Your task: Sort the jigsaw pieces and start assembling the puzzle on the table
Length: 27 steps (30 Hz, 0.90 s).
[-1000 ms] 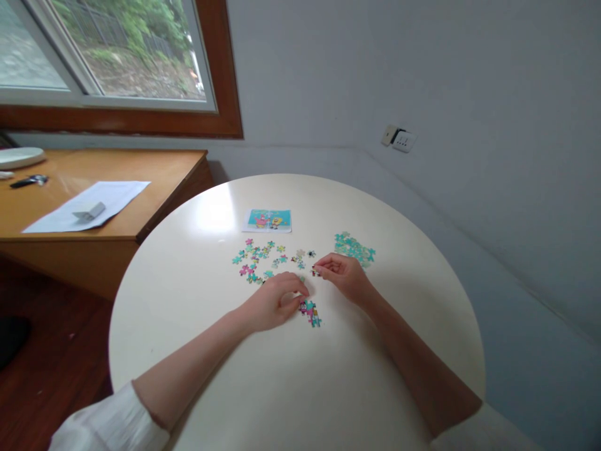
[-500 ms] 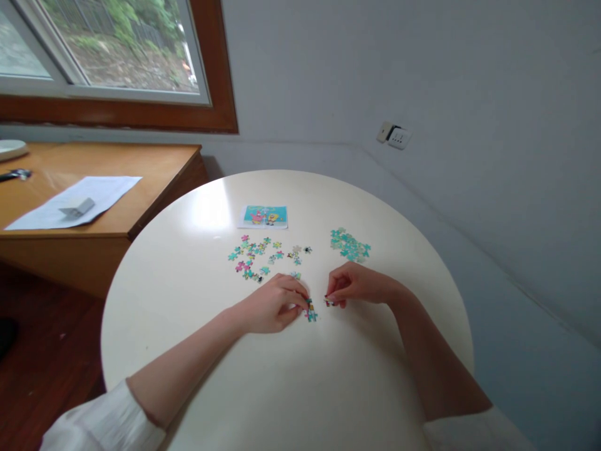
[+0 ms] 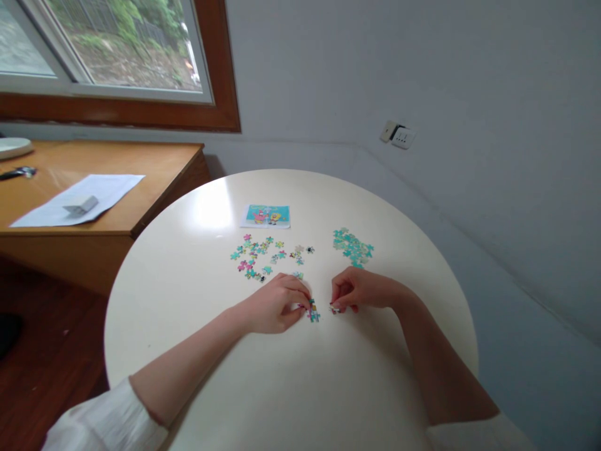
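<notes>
On the round cream table [image 3: 282,401] my left hand [image 3: 277,305] rests with its fingers curled, the fingertips pinching a small joined cluster of puzzle pieces [image 3: 313,312]. Just to the right, my right hand [image 3: 357,291] pinches a single small puzzle piece [image 3: 334,309] against the tabletop, a short gap from the cluster. Several loose coloured pieces [image 3: 263,255] lie scattered beyond my left hand. A pile of teal pieces [image 3: 353,246] sits beyond my right hand. A small reference picture [image 3: 265,215] lies farther back.
A wooden desk [image 3: 154,169] stands to the left, touching the table's edge, with a sheet of paper [image 3: 79,199] and a small grey object [image 3: 81,205] on it. A window is above it. Grey walls with a wall socket [image 3: 398,134] close in on the right.
My right hand has drawn back from the loose pieces toward me, carrying a small piece, and now sits beside the cluster. My left hand has stayed on the cluster.
</notes>
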Available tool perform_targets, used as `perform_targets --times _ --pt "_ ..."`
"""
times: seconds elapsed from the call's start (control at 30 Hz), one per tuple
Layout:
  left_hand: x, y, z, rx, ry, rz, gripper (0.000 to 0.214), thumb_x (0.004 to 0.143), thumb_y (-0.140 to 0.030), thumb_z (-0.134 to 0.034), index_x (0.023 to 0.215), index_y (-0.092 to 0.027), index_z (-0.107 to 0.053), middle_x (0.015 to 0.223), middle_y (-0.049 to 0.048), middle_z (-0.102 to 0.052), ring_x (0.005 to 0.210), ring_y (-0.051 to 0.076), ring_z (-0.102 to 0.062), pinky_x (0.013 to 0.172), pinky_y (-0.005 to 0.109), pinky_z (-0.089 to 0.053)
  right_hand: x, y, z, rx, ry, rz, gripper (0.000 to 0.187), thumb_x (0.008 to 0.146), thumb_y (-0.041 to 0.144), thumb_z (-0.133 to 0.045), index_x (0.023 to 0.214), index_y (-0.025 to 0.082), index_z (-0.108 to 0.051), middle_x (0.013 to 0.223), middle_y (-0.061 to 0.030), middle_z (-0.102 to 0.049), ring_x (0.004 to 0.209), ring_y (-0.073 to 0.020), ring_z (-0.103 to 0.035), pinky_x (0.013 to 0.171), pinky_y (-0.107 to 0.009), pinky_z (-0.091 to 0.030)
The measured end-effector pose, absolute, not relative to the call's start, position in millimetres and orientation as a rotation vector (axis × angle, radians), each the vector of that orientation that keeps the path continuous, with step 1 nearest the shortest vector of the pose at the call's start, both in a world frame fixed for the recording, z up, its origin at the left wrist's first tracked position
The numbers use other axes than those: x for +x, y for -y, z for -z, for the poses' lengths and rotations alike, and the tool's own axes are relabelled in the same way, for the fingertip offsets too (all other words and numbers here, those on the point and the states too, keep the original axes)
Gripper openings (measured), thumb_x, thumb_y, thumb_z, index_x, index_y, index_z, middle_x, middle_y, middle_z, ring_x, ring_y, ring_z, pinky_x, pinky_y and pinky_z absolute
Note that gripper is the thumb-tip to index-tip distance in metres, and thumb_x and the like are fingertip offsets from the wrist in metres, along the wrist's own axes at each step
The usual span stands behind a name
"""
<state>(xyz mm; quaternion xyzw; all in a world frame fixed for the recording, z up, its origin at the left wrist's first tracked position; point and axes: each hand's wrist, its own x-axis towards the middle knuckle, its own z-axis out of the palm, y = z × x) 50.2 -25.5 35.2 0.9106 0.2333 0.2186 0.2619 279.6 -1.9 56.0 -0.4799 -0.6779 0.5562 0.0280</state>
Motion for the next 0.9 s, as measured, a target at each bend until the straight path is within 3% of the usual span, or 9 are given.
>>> perform_targets --times 0.37,0.6,0.9 --pt "49.9 26.4 -36.0 2.458 -0.671 -0.608 0.017 0.075 -0.015 -0.053 0.085 -0.019 -0.066 0.094 0.0068 -0.065 0.092 0.018 -0.058 0.089 0.032 -0.039 283.9 0.5 -50.9 -1.508 2.133 -1.699 0.019 0.060 0.032 -0.067 0.062 0.015 -0.059 0.056 -0.0001 -0.064 0.046 -0.0088 -0.052 0.045 -0.021 -0.040" --pt "48.1 25.8 -33.2 2.466 -0.725 -0.664 0.016 0.074 -0.015 -0.053 0.084 -0.018 -0.065 0.097 0.0076 -0.063 0.092 0.018 -0.057 0.088 0.031 -0.039 281.1 0.9 -51.4 -1.545 2.146 -1.638 0.028 0.060 0.028 -0.067 0.059 0.019 -0.041 0.054 0.0027 -0.062 0.044 -0.0083 -0.050 0.042 -0.019 -0.036" --pt "47.5 25.2 -31.8 2.456 -0.733 -0.699 0.013 0.075 -0.017 -0.052 0.081 -0.018 -0.063 0.096 0.0081 -0.063 0.091 0.018 -0.056 0.086 0.032 -0.040 277.3 3.3 -54.9 -1.597 2.163 -1.590 0.034 0.058 0.034 -0.068 0.056 0.019 -0.038 0.051 0.0026 -0.060 0.044 -0.0083 -0.048 0.042 -0.020 -0.034"
